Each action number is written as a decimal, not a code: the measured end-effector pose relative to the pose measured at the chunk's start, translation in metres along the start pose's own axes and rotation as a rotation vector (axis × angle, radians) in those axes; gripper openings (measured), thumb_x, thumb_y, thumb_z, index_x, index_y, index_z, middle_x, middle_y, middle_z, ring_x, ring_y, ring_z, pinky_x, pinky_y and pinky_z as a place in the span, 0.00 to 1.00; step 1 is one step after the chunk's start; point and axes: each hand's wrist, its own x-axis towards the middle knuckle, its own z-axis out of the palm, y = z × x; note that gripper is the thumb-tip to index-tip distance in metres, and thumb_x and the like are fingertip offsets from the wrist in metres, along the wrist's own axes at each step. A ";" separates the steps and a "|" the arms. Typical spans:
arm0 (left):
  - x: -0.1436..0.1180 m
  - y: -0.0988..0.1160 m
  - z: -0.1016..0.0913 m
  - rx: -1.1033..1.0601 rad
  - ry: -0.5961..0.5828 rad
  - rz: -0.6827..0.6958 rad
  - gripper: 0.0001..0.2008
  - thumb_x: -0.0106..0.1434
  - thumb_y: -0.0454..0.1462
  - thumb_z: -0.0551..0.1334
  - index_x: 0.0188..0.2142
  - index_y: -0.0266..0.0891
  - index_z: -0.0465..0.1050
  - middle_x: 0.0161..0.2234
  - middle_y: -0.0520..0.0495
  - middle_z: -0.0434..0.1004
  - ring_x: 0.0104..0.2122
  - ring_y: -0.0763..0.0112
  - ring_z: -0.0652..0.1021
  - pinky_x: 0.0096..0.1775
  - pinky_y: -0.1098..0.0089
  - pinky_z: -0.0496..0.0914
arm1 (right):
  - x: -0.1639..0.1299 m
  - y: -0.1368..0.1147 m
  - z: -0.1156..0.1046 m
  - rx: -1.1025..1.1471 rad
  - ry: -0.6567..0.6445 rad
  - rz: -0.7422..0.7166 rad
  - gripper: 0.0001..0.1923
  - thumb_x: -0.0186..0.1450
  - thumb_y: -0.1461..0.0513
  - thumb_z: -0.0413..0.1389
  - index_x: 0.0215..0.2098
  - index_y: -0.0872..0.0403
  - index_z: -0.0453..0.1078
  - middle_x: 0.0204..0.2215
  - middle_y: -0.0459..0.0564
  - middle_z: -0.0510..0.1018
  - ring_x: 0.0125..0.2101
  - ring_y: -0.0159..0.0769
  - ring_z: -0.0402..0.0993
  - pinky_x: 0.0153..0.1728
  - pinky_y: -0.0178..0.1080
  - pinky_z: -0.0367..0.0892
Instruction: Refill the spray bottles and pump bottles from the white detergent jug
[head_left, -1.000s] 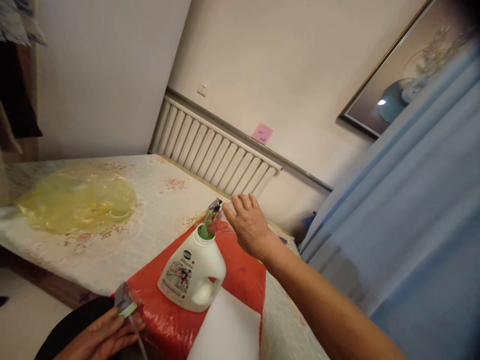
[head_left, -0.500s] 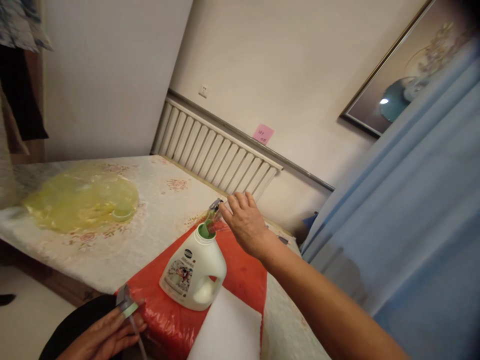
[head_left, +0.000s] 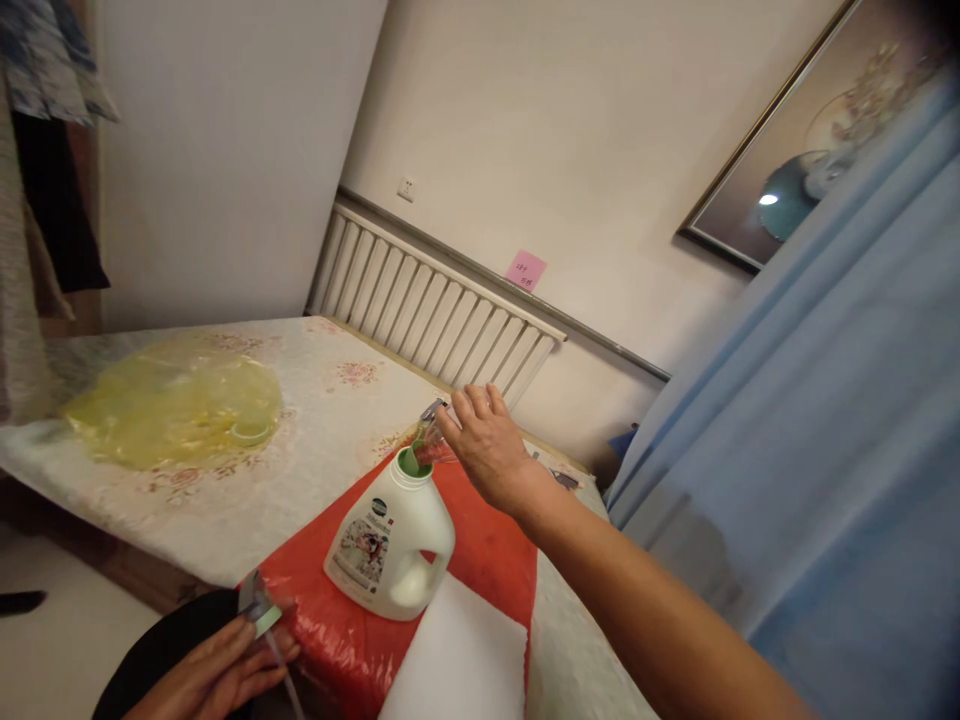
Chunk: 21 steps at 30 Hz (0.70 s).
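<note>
A: What filled most of the view?

B: A bed point(head_left: 315, 440) under a pale flowered cover, with a white radiator point(head_left: 435, 315) on the wall behind it and a blue curtain point(head_left: 825, 420) down the right side. A yellow plastic bag point(head_left: 176, 410) lay flat on the far left of the cover, well apart from everything else.

A: And nearer the person?

B: A red plastic sheet point(head_left: 480, 550) was spread over the bed's near edge, with a white sheet point(head_left: 457, 660) lying on its front part. A white detergent jug point(head_left: 390, 545) stood upright on the red sheet, its green mouth uncovered.

A: What were the hands doing?

B: The right hand point(head_left: 487, 450) reached out above the jug's mouth, fingers curled around a small clear bottle point(head_left: 427, 440) tipped toward the opening. It looked like a spray bottle, though it was too blurred to be sure. The left hand point(head_left: 217, 675) sat low by the bed's edge, fingers pinched on a grey-and-green spray head point(head_left: 256, 603) with a thin tube hanging from it.
</note>
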 end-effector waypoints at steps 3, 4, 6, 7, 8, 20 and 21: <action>-0.003 0.001 0.007 0.047 0.009 0.005 0.14 0.60 0.42 0.68 0.44 0.40 0.80 0.46 0.38 0.83 0.50 0.42 0.78 0.50 0.51 0.74 | -0.002 -0.001 0.002 0.002 0.000 0.015 0.17 0.69 0.67 0.48 0.56 0.59 0.64 0.51 0.61 0.70 0.54 0.53 0.61 0.59 0.59 0.50; -0.004 0.002 0.010 0.070 0.014 0.007 0.14 0.59 0.42 0.68 0.45 0.40 0.80 0.46 0.38 0.83 0.50 0.43 0.78 0.50 0.52 0.75 | -0.003 -0.002 0.002 0.005 0.001 0.023 0.18 0.68 0.67 0.49 0.56 0.59 0.63 0.51 0.62 0.70 0.54 0.53 0.60 0.59 0.59 0.50; -0.007 0.003 0.020 0.118 0.031 0.010 0.14 0.59 0.40 0.68 0.45 0.41 0.80 0.45 0.39 0.83 0.50 0.44 0.79 0.50 0.53 0.75 | -0.006 -0.004 0.005 0.016 0.001 0.056 0.20 0.66 0.67 0.51 0.57 0.59 0.63 0.52 0.62 0.69 0.54 0.53 0.60 0.59 0.59 0.49; -0.009 0.004 0.026 0.141 0.040 0.011 0.15 0.59 0.40 0.68 0.46 0.41 0.79 0.45 0.39 0.83 0.50 0.45 0.79 0.50 0.54 0.75 | -0.008 -0.005 0.006 0.025 -0.001 0.079 0.21 0.65 0.67 0.51 0.57 0.59 0.63 0.52 0.62 0.69 0.54 0.52 0.60 0.59 0.59 0.49; -0.011 0.006 0.035 0.163 0.048 0.012 0.15 0.59 0.40 0.68 0.46 0.41 0.79 0.45 0.39 0.83 0.50 0.46 0.79 0.50 0.54 0.75 | -0.011 -0.007 0.008 0.038 -0.007 0.105 0.22 0.64 0.68 0.53 0.57 0.59 0.63 0.51 0.62 0.69 0.53 0.52 0.60 0.59 0.58 0.49; -0.033 0.039 0.167 0.279 0.063 0.285 0.19 0.51 0.43 0.74 0.42 0.39 0.80 0.41 0.42 0.83 0.43 0.50 0.80 0.47 0.59 0.77 | -0.087 -0.031 0.047 0.639 0.055 0.550 0.34 0.55 0.64 0.62 0.59 0.54 0.60 0.52 0.58 0.70 0.52 0.49 0.65 0.52 0.48 0.65; -0.035 0.040 0.176 0.276 0.058 0.305 0.21 0.51 0.43 0.74 0.44 0.40 0.80 0.42 0.42 0.83 0.44 0.50 0.80 0.47 0.59 0.77 | -0.096 -0.037 0.050 0.707 0.099 0.574 0.34 0.56 0.64 0.63 0.59 0.53 0.60 0.53 0.58 0.70 0.53 0.49 0.65 0.52 0.49 0.65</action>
